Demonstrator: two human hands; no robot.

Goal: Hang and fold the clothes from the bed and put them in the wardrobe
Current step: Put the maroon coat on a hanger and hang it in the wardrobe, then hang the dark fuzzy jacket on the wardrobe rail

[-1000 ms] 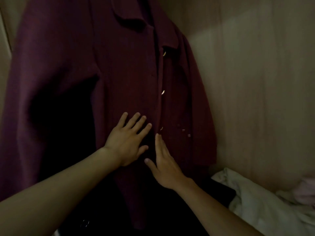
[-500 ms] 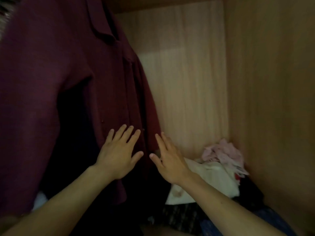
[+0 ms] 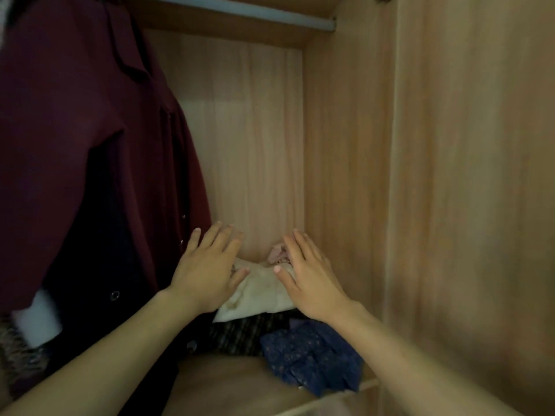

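Note:
A dark red coat (image 3: 78, 151) hangs at the left inside the wooden wardrobe (image 3: 345, 151). My left hand (image 3: 208, 270) is held flat with straight fingers just right of the coat's hem and holds nothing. My right hand (image 3: 309, 277) is likewise flat and empty, a little apart from the left. Both hover in front of a heap of clothes on the wardrobe floor: a cream cloth (image 3: 261, 292), a pink piece (image 3: 277, 253), a dark striped piece (image 3: 240, 336) and a blue patterned cloth (image 3: 312, 355).
A metal hanging rail (image 3: 240, 10) runs across the top. A dark garment (image 3: 120, 280) with a snap hangs under the coat, with a white patch (image 3: 39, 319) at the lower left. The wardrobe's side wall (image 3: 468, 205) closes the right.
My view has swung right, so the coat now sits at the left. Both hands have come off the coat's front and moved right, in front of the heap of clothes.

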